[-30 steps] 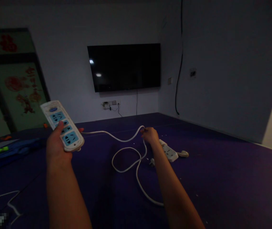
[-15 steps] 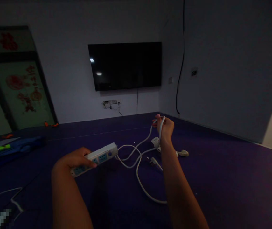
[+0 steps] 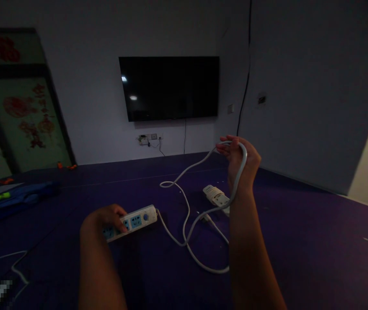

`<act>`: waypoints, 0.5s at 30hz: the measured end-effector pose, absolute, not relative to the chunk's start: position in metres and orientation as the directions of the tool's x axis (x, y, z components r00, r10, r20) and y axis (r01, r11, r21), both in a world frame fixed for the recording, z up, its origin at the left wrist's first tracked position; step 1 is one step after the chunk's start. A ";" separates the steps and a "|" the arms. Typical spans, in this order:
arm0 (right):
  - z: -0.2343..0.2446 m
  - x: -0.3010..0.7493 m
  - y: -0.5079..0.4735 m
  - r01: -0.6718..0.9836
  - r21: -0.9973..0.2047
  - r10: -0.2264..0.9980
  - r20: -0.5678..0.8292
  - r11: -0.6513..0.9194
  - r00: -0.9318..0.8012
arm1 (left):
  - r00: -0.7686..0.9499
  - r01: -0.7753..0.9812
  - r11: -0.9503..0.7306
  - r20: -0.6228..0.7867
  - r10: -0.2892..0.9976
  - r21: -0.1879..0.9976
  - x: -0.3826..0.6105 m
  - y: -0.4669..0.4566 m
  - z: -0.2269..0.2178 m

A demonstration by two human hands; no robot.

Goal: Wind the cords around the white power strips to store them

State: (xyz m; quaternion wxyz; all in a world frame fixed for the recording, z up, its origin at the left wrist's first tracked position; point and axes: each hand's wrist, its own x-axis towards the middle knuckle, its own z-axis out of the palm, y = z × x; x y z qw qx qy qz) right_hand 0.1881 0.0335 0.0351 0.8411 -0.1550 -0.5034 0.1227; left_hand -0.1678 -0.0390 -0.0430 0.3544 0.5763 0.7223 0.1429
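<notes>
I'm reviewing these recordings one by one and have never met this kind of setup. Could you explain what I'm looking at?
There is no machine here: you see a person's two bare hands, viewed from a camera worn on that person's head, facing forward and down.

The left hand grips a white power strip with blue sockets; whether the strip touches the surface is hard to tell. The right hand holds up a loop of white cord.

On the purple surface lies a second strip with cord wound around it, near a plug. Blue cloth lies off to the left. A dark television hangs on the far wall.
</notes>
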 end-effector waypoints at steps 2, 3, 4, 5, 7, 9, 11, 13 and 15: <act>0.037 0.187 0.030 -0.068 -0.350 0.342 0.827 0.934 0.446 | -0.117 0.743 0.326 -0.367 0.923 0.584 -0.169 -0.037 -0.045; 0.038 0.186 0.028 -0.076 -0.339 0.337 0.831 0.938 0.443 | -0.127 0.746 0.341 -0.380 0.916 0.572 -0.169 -0.037 -0.047; 0.038 0.186 0.027 -0.081 -0.333 0.333 0.832 0.939 0.443 | -0.141 0.746 0.355 -0.388 0.911 0.563 -0.169 -0.037 -0.048; 0.038 0.185 0.026 -0.083 -0.330 0.331 0.833 0.940 0.444 | -0.161 0.742 0.370 -0.388 0.908 0.559 -0.168 -0.036 -0.050; 0.038 0.186 0.024 -0.087 -0.324 0.328 0.833 0.942 0.445 | -0.194 0.732 0.396 -0.387 0.901 0.555 -0.168 -0.035 -0.055; 0.039 0.187 0.023 -0.090 -0.319 0.324 0.836 0.944 0.442 | -0.216 0.726 0.419 -0.398 0.891 0.545 -0.169 -0.032 -0.061; 0.039 0.188 0.023 -0.081 -0.319 0.321 0.837 0.944 0.444 | -0.232 0.727 0.438 -0.411 0.881 0.529 -0.171 -0.029 -0.067; 0.039 0.189 0.023 -0.067 -0.327 0.321 0.835 0.943 0.447 | -0.251 0.731 0.453 -0.416 0.874 0.511 -0.172 -0.025 -0.072; 0.039 0.190 0.023 -0.061 -0.333 0.324 0.833 0.941 0.449 | -0.266 0.738 0.459 -0.412 0.872 0.495 -0.173 -0.023 -0.074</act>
